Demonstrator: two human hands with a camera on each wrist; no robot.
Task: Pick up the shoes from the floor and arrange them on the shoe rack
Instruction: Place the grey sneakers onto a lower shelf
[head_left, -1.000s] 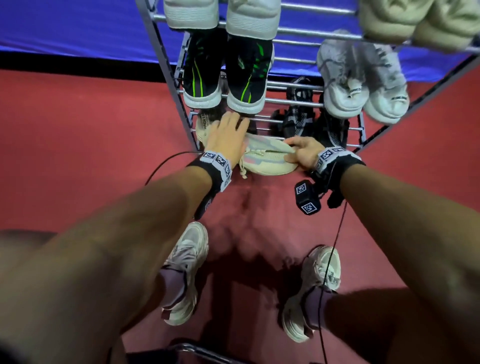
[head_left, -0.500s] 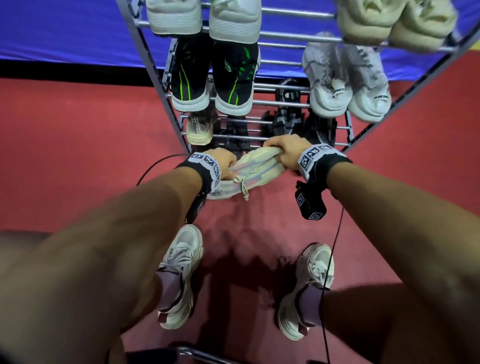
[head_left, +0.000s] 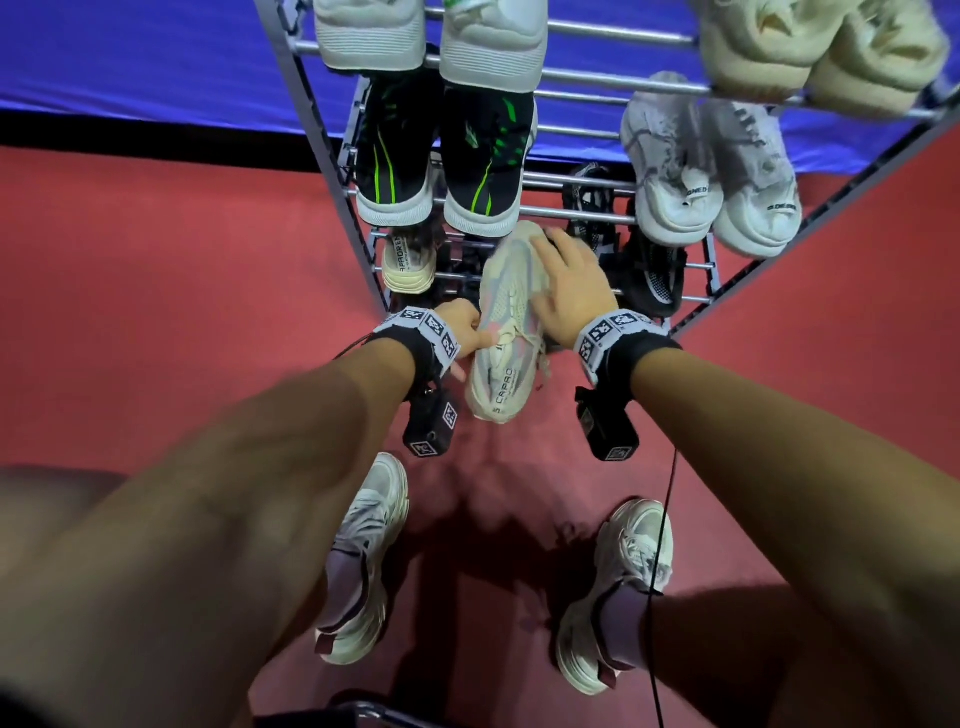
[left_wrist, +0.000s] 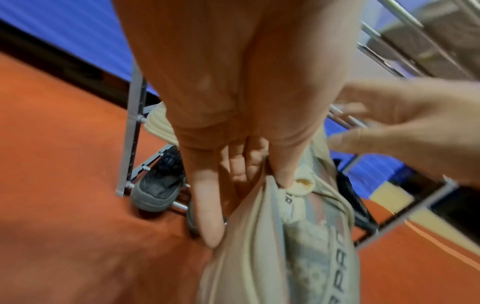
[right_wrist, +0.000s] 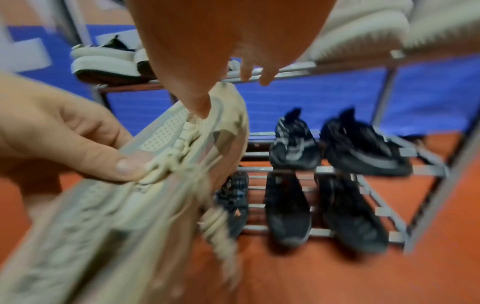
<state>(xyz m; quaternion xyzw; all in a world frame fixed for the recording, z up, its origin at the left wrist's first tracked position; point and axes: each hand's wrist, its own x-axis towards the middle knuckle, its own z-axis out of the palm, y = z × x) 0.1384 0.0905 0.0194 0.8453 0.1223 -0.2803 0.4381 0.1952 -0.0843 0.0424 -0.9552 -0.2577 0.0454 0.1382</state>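
Note:
A beige knit sneaker (head_left: 506, 332) hangs just above the red floor in front of the rack's lowest shelf (head_left: 696, 299), toe towards the rack. My left hand (head_left: 460, 332) pinches its collar by the laces, thumb on top (left_wrist: 283, 176). My right hand (head_left: 566, 286) lies across the toe end with its fingers fairly straight; its thumb (right_wrist: 198, 107) presses on the upper. The matching beige sneaker (head_left: 408, 260) stands at the left of the lowest shelf. The sole of the held shoe is hidden.
The metal shoe rack (head_left: 332, 171) holds a black-and-green pair (head_left: 447, 156), a white pair (head_left: 711, 182), pale pairs on the tiers above, and black shoes (right_wrist: 322, 185) low on the right. My own feet (head_left: 363, 561) stand on the red floor behind the hands.
The beige sneaker has turned from lying crosswise to pointing toe-first at the rack. My right hand has gone from gripping its toe to lying on top; my left hand keeps hold at the collar.

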